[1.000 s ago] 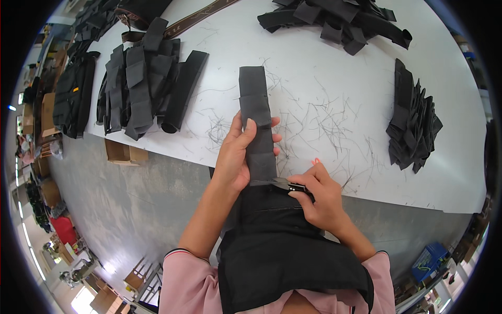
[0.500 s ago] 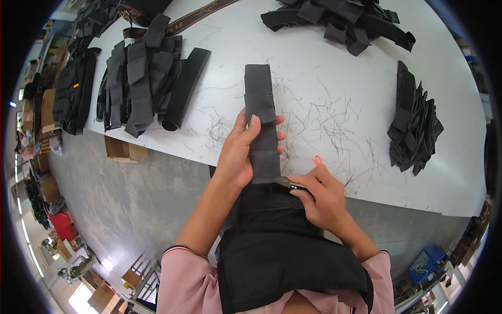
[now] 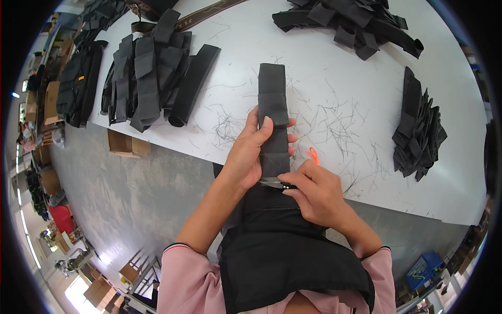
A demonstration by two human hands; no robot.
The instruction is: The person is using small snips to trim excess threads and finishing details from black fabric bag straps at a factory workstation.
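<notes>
Black fabric strip (image 3: 273,112) lies lengthwise on white table (image 3: 334,78), pushed further out than a second ago; left hand (image 3: 251,152) clamps it flat, right hand (image 3: 314,191) pinches thread snips (image 3: 277,183) at its near end, trimming apparently under way.

Left hand (image 3: 250,152) fingers curled in grip, right hand (image 3: 312,191) fingers pinched.

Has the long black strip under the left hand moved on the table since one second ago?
No clear move: the black strip lies with its far end at about the same place among the thread scraps on the white table.
</notes>
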